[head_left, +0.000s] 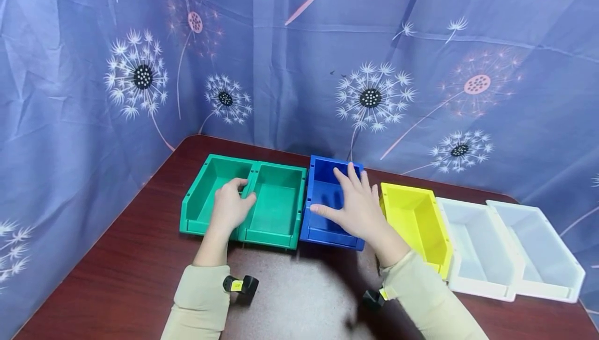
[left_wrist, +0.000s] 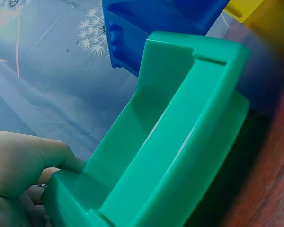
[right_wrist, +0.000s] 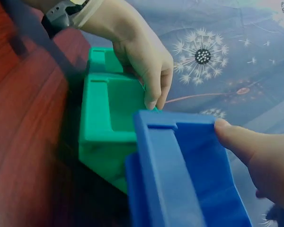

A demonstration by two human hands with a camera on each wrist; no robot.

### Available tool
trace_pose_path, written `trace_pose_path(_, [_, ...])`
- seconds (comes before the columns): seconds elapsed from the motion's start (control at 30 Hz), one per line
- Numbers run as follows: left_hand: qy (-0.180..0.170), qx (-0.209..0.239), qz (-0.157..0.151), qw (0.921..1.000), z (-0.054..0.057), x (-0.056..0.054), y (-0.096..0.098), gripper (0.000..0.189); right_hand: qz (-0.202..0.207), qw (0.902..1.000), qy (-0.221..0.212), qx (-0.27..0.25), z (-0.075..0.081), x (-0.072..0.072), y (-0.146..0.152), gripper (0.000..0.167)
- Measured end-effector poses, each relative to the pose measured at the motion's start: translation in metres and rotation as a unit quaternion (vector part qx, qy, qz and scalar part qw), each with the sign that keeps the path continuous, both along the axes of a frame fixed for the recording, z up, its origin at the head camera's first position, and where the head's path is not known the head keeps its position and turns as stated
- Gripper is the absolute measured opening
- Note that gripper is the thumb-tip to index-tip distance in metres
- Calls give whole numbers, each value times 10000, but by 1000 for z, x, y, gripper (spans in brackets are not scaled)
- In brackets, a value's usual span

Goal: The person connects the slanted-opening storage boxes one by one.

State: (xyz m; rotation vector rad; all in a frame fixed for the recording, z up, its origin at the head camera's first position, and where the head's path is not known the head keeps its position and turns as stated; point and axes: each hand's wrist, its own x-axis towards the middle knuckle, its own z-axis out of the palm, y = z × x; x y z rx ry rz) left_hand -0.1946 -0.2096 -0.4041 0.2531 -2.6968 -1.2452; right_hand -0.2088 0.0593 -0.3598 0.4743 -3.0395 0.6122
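Note:
Two green bins stand side by side, the left green bin (head_left: 210, 173) touching the right green bin (head_left: 276, 207). My left hand (head_left: 230, 206) pinches the walls where they meet, with the thumb inside the right bin and the fingers curled over to the other side. Just right of them is a blue bin (head_left: 323, 233), slightly apart from the green pair. Over it, my right hand (head_left: 359, 207) is spread with straight fingers. In the right wrist view its thumb (right_wrist: 236, 137) touches the rim of the blue bin (right_wrist: 175, 189).
A yellow bin (head_left: 412, 220) stands right of the blue one, followed by two white bins, one (head_left: 482, 246) beside another (head_left: 538, 251). All are on a dark red-brown table (head_left: 126, 257). A blue dandelion-print curtain (head_left: 290, 80) hangs behind and at the left.

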Motion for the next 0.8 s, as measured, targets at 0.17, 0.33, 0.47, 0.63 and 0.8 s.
trace_pose_path(0.17, [2, -5, -66, 10000, -1, 0, 3, 46, 946, 9951, -265, -56, 8, -10, 5, 97])
trace_pose_path(0.33, [77, 38, -182, 9998, -3, -1, 7, 46, 1807, 9805, -760, -123, 15, -21, 10, 88])
trace_pose_path(0.47, [100, 36, -216, 9997, -5, -2, 10, 46, 1996, 9742, -1044, -106, 16, -25, 11, 88])
trace_pose_path(0.63, [129, 7, -205, 9997, -6, -3, 10, 46, 2013, 9740, -1022, -169, 15, -25, 10, 91])
trace_pose_path(0.8, [161, 19, -185, 9997, -5, -3, 10, 45, 2079, 9720, -1048, -321, 12, -26, 9, 91])
